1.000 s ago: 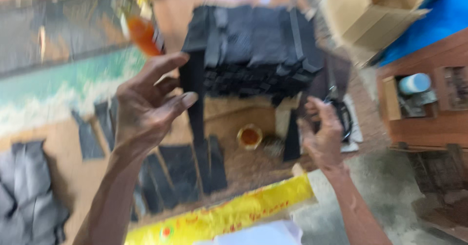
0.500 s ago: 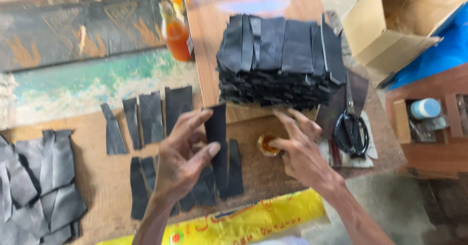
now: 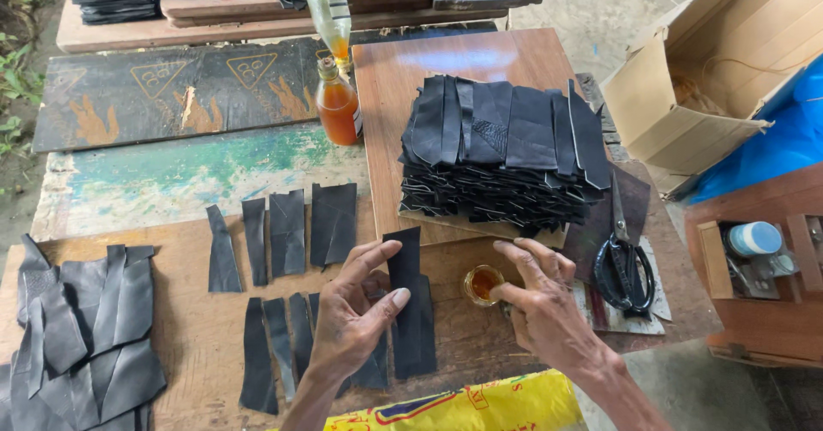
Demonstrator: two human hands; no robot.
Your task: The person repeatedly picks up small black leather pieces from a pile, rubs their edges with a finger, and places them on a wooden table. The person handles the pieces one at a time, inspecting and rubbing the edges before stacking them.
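My left hand point(image 3: 353, 315) hovers over the wooden table point(image 3: 201, 332), thumb pressing a narrow black leather strip point(image 3: 405, 268) that lies over other strips. My right hand point(image 3: 542, 307) rests beside a small round cup of amber glue point(image 3: 483, 283), with its index finger at the cup's rim. Directly behind both hands sits a tall stack of black leather pieces point(image 3: 501, 152) on a wooden board point(image 3: 467, 58).
Rows of cut black strips point(image 3: 287, 230) lie left of my hands, and a heap of larger leather pieces point(image 3: 81, 332) sits at far left. Black scissors point(image 3: 624, 264) lie to the right. An amber bottle point(image 3: 338, 105) stands behind, an open cardboard box point(image 3: 711, 88) at right.
My left hand has come down from mid-air to the table with the strip. My right hand moved left from the scissors to the glue cup.
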